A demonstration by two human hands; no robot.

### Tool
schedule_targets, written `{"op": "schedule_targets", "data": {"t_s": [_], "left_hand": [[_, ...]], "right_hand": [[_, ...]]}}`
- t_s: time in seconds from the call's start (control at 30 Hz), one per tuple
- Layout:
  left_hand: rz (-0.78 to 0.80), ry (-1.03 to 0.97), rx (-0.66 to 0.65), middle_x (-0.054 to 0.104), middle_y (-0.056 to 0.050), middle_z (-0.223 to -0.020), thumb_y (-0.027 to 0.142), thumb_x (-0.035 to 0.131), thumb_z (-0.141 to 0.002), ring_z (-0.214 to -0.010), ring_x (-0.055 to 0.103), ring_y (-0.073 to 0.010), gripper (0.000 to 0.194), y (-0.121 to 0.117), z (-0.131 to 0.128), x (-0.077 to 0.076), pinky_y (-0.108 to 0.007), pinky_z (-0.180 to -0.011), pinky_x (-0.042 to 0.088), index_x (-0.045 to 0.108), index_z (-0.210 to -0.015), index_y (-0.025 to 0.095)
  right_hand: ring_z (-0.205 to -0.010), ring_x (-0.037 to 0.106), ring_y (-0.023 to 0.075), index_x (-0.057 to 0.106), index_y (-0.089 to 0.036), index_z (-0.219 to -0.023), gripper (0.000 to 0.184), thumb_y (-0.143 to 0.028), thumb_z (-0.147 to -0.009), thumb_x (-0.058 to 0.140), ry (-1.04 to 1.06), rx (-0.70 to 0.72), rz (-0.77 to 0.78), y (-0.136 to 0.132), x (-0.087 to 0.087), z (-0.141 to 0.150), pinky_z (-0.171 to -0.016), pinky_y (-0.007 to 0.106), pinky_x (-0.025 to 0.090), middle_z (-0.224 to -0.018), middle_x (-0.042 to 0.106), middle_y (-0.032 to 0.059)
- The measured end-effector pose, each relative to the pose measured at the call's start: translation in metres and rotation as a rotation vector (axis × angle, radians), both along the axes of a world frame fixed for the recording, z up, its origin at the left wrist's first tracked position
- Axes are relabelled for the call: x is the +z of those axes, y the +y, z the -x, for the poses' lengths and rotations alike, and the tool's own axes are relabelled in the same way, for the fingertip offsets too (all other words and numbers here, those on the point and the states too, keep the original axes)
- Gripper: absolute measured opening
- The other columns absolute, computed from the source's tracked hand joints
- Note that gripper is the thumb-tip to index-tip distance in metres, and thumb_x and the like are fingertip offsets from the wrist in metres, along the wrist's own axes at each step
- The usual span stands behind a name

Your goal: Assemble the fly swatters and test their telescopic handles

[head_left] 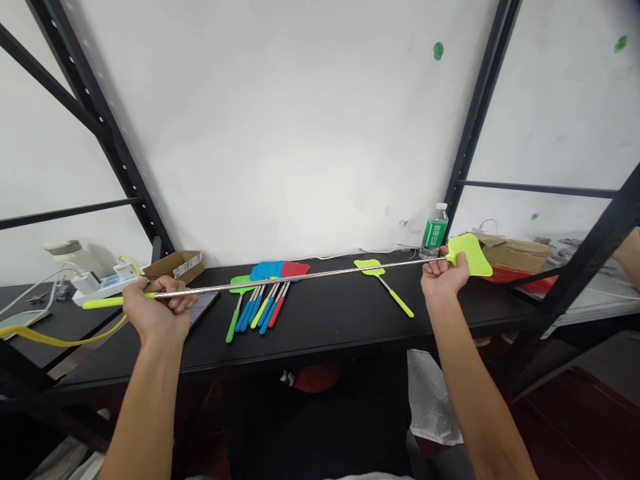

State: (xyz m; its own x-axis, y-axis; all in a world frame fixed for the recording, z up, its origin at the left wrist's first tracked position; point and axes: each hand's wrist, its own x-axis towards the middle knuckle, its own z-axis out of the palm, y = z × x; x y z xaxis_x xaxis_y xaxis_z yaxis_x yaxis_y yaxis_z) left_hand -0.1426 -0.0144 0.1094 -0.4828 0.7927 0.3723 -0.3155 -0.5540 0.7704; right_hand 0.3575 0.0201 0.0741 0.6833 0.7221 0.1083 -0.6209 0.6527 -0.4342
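A yellow-green fly swatter [310, 274] with a long, drawn-out metal rod stretches across the view above the table. My left hand [156, 308] is closed around the rod close to its yellow handle. At the other end, my right hand [445, 272] grips the swatter just below its perforated head. Beneath the rod lies a short yellow-green fly swatter [401, 303], its handle angled toward me. To its left, several fly swatters [265, 308] with blue, red, yellow and green handles lie side by side, their heads overlapping.
On the black table [325, 327], a green-labelled water bottle [435, 231] stands at the back right. An open cardboard box [187, 267] sits at the left, near a white power strip [107, 287] with a yellow cable. Black metal posts [480, 100] flank the table. Someone's arm [629, 257] shows at the right edge.
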Motion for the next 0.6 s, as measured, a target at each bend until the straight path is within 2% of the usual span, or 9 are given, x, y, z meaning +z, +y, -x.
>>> {"op": "schedule_targets", "data": {"t_s": [0.37, 0.6], "left_hand": [[-0.076, -0.011, 0.091, 0.022, 0.003, -0.033, 0.033, 0.037, -0.073, -0.030, 0.021, -0.0125, 0.033, -0.001, -0.002, 0.001, -0.027, -0.034, 0.020, 0.040, -0.042, 0.023], [-0.072, -0.014, 0.063, 0.021, 0.003, -0.031, 0.034, 0.040, -0.075, -0.028, 0.018, -0.0128, 0.034, -0.001, -0.004, 0.000, -0.029, -0.033, 0.018, 0.032, -0.043, 0.024]], "right_hand": [[-0.033, 0.021, 0.0065, 0.045, -0.020, -0.067, 0.045, -0.040, -0.103, 0.028, -0.045, -0.053, -0.004, 0.004, 0.000, 0.007, -0.035, 0.019, 0.022, -0.041, 0.022, -0.0098], [-0.034, 0.020, 0.0067, 0.049, -0.019, -0.069, 0.045, -0.039, -0.103, 0.027, -0.043, -0.056, 0.006, 0.005, -0.001, 0.011, -0.035, 0.018, 0.023, -0.042, 0.021, -0.0101]]}}
